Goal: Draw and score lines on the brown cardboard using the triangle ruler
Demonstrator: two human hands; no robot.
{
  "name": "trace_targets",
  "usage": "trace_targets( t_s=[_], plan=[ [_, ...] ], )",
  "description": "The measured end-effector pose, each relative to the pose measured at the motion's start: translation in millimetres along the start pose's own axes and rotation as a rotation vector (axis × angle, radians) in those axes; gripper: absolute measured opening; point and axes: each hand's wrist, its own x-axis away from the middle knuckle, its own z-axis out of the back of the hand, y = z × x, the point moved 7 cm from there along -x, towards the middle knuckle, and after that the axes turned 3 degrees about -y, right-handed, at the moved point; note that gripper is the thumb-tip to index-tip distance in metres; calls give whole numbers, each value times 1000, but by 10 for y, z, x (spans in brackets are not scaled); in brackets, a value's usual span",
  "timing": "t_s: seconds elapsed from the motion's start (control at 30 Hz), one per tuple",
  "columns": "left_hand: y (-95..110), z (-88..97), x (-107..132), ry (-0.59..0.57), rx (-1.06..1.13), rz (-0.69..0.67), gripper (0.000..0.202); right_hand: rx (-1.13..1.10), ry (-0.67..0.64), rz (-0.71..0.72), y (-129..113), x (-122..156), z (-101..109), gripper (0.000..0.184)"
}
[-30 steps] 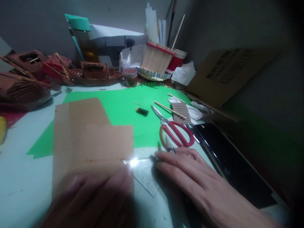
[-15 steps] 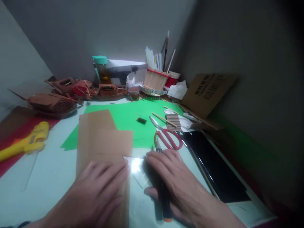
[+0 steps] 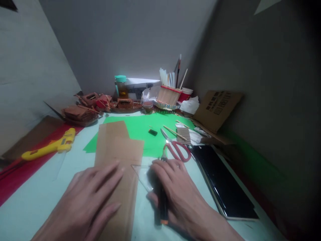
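A pale tabletop (image 3: pixel 37 207) is seen, with one green sheet (image 3: pixel 140 125) spread across its far middle. Two brown card sheets (image 3: pixel 117 150) are laid overlapping on it, their long axis running from near to far, with the far end resting on the green sheet. One black slab (image 3: pixel 220 180) (a screen, by its gloss) is set to the right, its length also running near to far.

The left hand (image 3: pixel 85 201) is pressed flat on the near part of the card, fingers spread wide and pointed far and right. The right hand (image 3: pixel 175 190) is laid flat just right of the card, fingers stretched out. One black tool (image 3: pixel 163 204) is pinned under it rather than gripped, with its long axis near to far and its orange end pointed at the near edge. One clear set square (image 3: pixel 142 172) is touched by the fingertips of the right hand, and it meets the card's right edge.

One pair of red scissors (image 3: pixel 178 150) lies just beyond the right hand, and one yellow glue gun (image 3: pixel 50 147) lies far to the left.

Compared with half a second earlier, both hands are kept on the same things, and the camera has been raised, so more wall is shown. A second earlier the tool's barrel was not seen.
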Motion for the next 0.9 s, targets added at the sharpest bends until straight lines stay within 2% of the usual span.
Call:
trace_targets(
  t_s=[0.13, 0.27, 0.43, 0.6, 0.73, 0.9],
  plan=[
    [-19, 34, 155, 49, -160, 149, 80, 50, 139, 6, 80, 65, 92, 45],
    [117, -80, 258, 148, -261, 204, 85, 118, 241, 2, 126, 120, 190, 46],
    [266, -319, 273, 55, -526, 160, 95, 174, 272, 20, 92, 155, 259, 46],
    [173, -264, 170, 39, -255, 383, 95, 193, 288, 19, 95, 178, 276, 43],
    [173, -203, 107, 66, -160, 366, 93, 203, 305, 26, 116, 201, 287, 46],
    [103, -256, 332, 59, -147, 356, 91, 207, 283, 32, 96, 205, 278, 45]
  ],
)
